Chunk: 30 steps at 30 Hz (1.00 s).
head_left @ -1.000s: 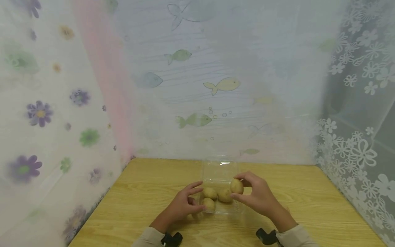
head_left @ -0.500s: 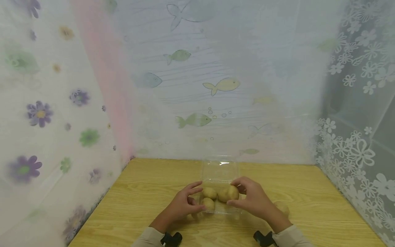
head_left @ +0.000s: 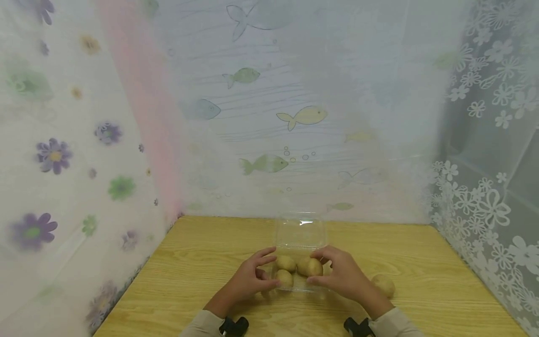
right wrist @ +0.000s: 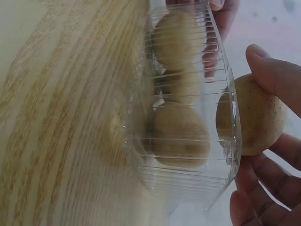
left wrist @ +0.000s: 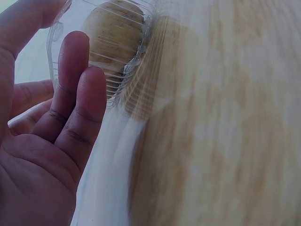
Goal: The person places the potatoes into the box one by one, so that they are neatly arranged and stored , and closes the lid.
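A clear plastic clamshell box stands with its lid raised at the back. Three potatoes lie inside, one at the back left, one at the front left and one on the right. My left hand holds the box at its left end, thumb at the front corner and forefinger toward the back. My right hand grips another potato between thumb and fingers, over the right end of the box, at rim height in the right wrist view.
One more potato lies on the wooden table, right of the box beside my right forearm. Printed curtains with fish and flowers surround the table at the back and sides.
My right hand has moved left and lower with its potato, from beside the box to over its right end. The potato on the table has come into view. The left hand stays put.
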Tool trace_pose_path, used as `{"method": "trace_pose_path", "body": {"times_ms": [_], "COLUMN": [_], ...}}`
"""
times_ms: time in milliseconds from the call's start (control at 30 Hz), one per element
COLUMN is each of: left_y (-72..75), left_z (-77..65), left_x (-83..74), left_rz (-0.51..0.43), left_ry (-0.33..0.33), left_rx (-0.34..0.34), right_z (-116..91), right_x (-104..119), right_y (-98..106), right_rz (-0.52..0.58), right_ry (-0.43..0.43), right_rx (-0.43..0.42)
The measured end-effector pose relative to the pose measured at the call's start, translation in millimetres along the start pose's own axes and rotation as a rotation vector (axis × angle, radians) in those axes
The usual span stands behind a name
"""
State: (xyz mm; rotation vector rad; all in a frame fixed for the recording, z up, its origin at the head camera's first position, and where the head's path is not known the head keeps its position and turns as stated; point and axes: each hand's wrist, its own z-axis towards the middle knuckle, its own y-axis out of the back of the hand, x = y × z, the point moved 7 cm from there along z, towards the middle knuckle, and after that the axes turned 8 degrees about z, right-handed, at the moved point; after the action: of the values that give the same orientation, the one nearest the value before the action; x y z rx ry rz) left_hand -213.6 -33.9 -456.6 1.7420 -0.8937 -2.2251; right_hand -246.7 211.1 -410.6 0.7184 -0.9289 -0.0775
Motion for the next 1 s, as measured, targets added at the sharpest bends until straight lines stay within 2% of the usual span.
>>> {"method": "trace_pose_path", "body": {"times_ms": [533,1000], "left_y": [-0.9,-1.6], "left_z": [1.1,0.6], "left_x": [1.4,-0.1], "left_rz": [-0.004,-0.018], "left_ry": [0.000,-0.005], "left_rx": [0.000,0.008], "right_z": [-1,-1], "right_x": [-5,-5], "right_y": [-8,-16], "right_rz": [0.009,-0.043], "right_ry": [-0.054,0.014], "right_rx": [0.066,0.163]}}
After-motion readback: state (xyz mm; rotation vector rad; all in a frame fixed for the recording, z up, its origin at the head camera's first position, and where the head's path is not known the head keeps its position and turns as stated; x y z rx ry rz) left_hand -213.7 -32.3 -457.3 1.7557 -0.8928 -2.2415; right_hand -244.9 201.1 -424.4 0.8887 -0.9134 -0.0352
